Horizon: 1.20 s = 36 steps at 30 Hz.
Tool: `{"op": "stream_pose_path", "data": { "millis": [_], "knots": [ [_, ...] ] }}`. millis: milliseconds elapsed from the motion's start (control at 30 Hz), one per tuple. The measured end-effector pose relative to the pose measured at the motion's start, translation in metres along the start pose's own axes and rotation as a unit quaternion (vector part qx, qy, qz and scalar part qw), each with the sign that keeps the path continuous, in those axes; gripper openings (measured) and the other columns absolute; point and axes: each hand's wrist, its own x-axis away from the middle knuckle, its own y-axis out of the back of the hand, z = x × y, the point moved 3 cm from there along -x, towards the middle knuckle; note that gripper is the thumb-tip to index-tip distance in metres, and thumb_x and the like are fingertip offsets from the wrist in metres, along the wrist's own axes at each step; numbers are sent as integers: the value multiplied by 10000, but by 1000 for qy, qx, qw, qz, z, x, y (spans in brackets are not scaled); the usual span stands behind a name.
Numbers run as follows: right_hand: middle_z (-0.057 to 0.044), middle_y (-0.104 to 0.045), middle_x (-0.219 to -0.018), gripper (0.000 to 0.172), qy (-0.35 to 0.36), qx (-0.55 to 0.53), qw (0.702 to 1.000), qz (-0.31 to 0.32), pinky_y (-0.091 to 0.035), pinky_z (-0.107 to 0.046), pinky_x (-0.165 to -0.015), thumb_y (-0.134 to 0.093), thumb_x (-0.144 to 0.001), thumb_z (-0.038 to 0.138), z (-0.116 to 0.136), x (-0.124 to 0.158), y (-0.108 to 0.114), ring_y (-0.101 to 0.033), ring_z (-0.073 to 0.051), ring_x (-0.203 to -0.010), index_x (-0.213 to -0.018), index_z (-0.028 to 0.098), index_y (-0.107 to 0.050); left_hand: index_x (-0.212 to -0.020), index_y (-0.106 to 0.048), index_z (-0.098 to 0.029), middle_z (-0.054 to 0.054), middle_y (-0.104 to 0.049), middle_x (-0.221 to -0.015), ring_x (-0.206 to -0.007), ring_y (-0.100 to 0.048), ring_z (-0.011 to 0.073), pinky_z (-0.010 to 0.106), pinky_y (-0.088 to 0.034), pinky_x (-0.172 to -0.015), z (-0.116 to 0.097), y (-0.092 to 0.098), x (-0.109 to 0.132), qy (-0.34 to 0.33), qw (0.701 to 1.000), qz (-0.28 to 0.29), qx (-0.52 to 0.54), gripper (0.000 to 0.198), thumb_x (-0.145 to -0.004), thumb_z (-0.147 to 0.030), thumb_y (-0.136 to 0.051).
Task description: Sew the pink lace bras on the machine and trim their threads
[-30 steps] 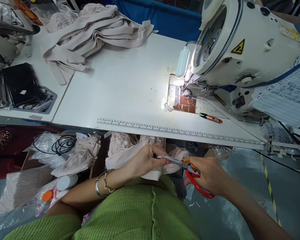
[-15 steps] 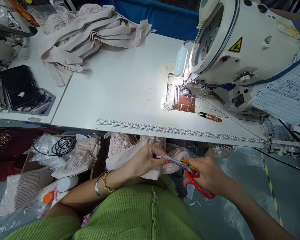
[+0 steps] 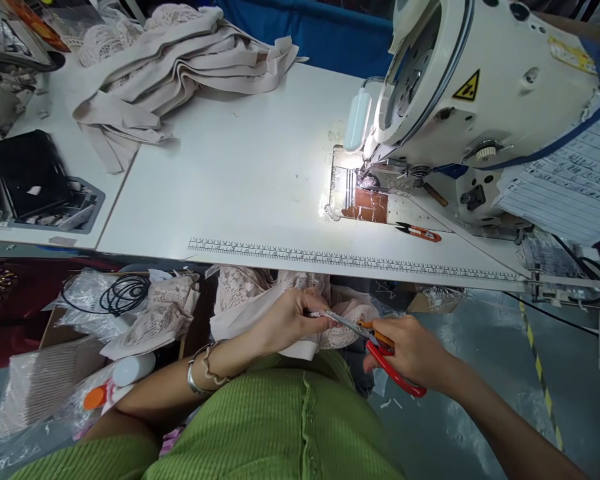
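Observation:
Over my lap, my left hand (image 3: 295, 321) is closed in a pinch on an edge of pale beige lace fabric (image 3: 247, 290). My right hand (image 3: 414, 350) is wrapped round a pair of scissors (image 3: 393, 370) with red handles; a small orange-handled tool (image 3: 377, 335) is held in the same hand, partly hidden by the fingers. The scissor blades point left and their tips meet the fabric right by my left fingertips. Whether the blades are apart there is too small to tell. More of the lace and a plain pale band hang below the table edge around my left hand.
A white sewing machine (image 3: 480, 87) stands on the white table (image 3: 230, 187), its lamp lit. Orange thread snips (image 3: 419, 231) lie near a printed ruler strip (image 3: 330, 259). Pale fabric bands (image 3: 180, 73) are heaped at the back left. Bagged items and a black cable (image 3: 125, 293) sit below.
The whole view has shifted slightly, with the table and machine a little further left. Both hands and the scissors hold nearly the same pose at the fabric.

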Motion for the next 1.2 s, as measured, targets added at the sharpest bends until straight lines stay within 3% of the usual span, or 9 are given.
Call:
{"op": "stream_pose_path", "data": {
  "millis": [233,433,567,667,767,900,1033,1200],
  "knots": [
    [62,-503,-474,534,16,24,999,-16,-325,-254,-432,-617,-920,505,-2,2,-4,-410,-87,-397,-602,241,-280,-777,-810,-134,42,-656,-632,-645,-509,139,231,-394,-571,1,-1,0,9,1000,15,9,231,-816,-333,-698],
    [45,-561,-494,541,13,9,1000,-19,-336,-255,-448,-663,-896,502,-2,0,-7,-477,-97,-425,-586,237,-306,-743,-807,-150,32,-626,-631,-663,-487,139,236,-406,-598,-2,1,0,-17,1000,-2,-26,252,-823,-359,-690],
    [39,-560,-517,566,-18,-22,1000,3,-347,-251,-461,-671,-875,517,0,-1,-4,-527,-116,-462,-598,247,-257,-796,-816,-158,46,-689,-705,-696,-545,146,236,-441,-617,-5,2,1,-8,1000,-5,0,214,-819,-334,-697],
    [58,-546,-527,439,-35,22,999,-10,-369,-251,-488,-640,-902,422,0,-1,5,-538,-126,-477,-656,252,-318,-840,-818,-159,56,-734,-768,-695,-592,145,241,-469,-633,-5,4,2,12,999,-6,33,195,-809,-311,-701],
    [51,-601,-599,266,-35,90,995,-35,-367,-256,-496,-657,-883,389,1,1,13,-537,-135,-496,-777,250,-456,-807,-809,-162,40,-719,-717,-621,-555,126,221,-424,-554,-4,4,2,30,998,-7,49,193,-788,-328,-713],
    [22,-633,-655,312,-9,142,988,-52,-332,-267,-490,-703,-835,499,4,2,17,-525,-145,-517,-795,240,-534,-780,-804,-160,28,-689,-682,-597,-502,111,206,-355,-502,-4,4,1,38,997,-7,66,201,-766,-341,-718],
    [25,-643,-645,326,11,147,987,-60,-320,-266,-503,-700,-838,482,7,2,15,-516,-128,-508,-740,228,-520,-764,-802,-148,7,-631,-609,-555,-418,91,205,-299,-482,-3,3,2,40,997,-5,73,214,-762,-346,-720],
    [36,-609,-600,375,37,179,980,-84,-282,-263,-492,-679,-849,490,9,2,15,-443,-101,-462,-676,225,-477,-804,-814,-148,32,-688,-685,-599,-469,109,216,-344,-520,-2,4,2,48,997,-7,67,228,-759,-346,-710]
  ]
}}
